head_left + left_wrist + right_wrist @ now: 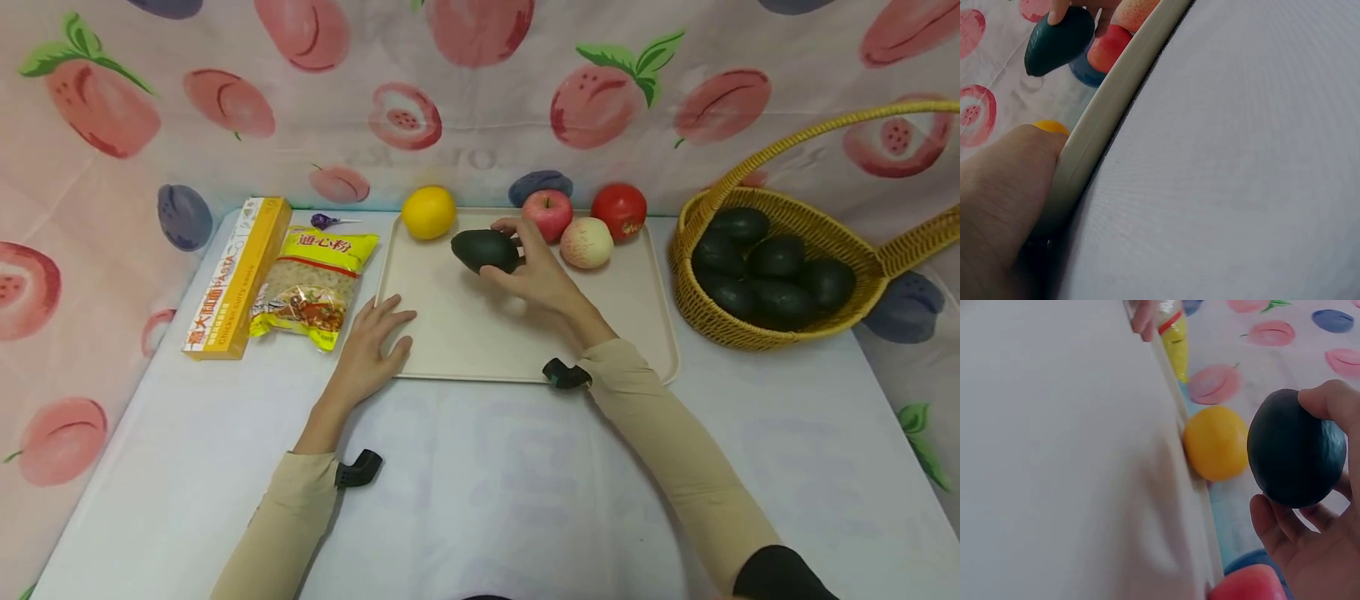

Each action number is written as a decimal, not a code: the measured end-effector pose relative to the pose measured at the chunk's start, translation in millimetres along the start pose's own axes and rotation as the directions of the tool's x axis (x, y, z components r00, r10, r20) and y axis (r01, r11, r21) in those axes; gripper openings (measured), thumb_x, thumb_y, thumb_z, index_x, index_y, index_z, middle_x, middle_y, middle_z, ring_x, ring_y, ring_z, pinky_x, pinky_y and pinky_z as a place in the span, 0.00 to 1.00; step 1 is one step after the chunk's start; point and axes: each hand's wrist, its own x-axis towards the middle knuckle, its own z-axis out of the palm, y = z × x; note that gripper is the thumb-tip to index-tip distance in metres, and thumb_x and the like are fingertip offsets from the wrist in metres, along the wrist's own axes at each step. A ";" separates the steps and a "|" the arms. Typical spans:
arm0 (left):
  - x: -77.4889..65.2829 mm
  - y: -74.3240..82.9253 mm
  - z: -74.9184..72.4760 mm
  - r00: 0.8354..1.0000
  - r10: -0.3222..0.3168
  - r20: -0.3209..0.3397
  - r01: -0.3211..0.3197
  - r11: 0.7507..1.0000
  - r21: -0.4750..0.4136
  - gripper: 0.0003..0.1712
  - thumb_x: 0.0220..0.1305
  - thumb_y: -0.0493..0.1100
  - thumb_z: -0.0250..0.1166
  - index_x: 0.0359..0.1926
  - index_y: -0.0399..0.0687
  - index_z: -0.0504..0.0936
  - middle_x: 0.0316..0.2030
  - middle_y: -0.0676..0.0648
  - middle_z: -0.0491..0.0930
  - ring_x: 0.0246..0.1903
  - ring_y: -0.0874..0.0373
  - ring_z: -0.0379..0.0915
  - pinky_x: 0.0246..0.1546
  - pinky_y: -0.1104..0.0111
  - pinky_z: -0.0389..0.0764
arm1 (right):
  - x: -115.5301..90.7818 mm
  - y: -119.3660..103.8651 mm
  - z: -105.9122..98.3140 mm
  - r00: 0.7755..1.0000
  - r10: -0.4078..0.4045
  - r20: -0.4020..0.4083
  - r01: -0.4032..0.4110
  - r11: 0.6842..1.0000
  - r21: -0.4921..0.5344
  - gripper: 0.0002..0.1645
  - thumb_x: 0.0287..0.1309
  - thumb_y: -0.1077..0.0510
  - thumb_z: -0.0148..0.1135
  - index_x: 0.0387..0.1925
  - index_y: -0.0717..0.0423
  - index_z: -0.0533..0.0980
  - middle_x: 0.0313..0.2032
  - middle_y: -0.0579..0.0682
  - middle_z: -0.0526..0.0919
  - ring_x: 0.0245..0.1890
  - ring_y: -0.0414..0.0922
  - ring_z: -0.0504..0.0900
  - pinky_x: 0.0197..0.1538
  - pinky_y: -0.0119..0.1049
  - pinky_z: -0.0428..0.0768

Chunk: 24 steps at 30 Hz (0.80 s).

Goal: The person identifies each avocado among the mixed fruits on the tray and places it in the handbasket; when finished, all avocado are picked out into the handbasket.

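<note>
My right hand (542, 271) grips a dark green avocado (485, 251) between thumb and fingers, above the back middle of the beige tray (465, 333). In the right wrist view the thumb presses one side of the avocado (1294, 450) and the fingers curl at its other side. My left hand (372, 346) lies at the tray's left edge, its fingers spread and nothing in its grasp. At the tray's back left sits a yellow lemon (429, 212). A red apple (547, 215), a pale peach (587, 243) and a red pomegranate (619, 211) are grouped at the back right.
Right of the tray stands a yellow wicker basket (686, 287) with a tall handle, holding several avocados (780, 258). On the left lie a yellow pasta box (238, 279), a bag of macaroni (313, 283) and a purple lollipop (324, 221). A fruit-print cloth (465, 158) hangs behind.
</note>
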 end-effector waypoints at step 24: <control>1.1 -1.6 0.7 1.000 0.017 -0.008 -0.017 1.000 -0.023 0.22 0.62 0.44 0.60 0.58 0.52 0.76 0.69 0.43 0.61 0.71 0.37 0.43 0.68 0.40 0.49 | -59.0 -46.3 -65.5 0.986 -0.014 -0.164 0.029 0.996 0.087 0.36 0.49 0.65 0.67 0.61 0.61 0.65 0.54 0.54 0.66 0.54 0.47 0.66 0.47 0.28 0.76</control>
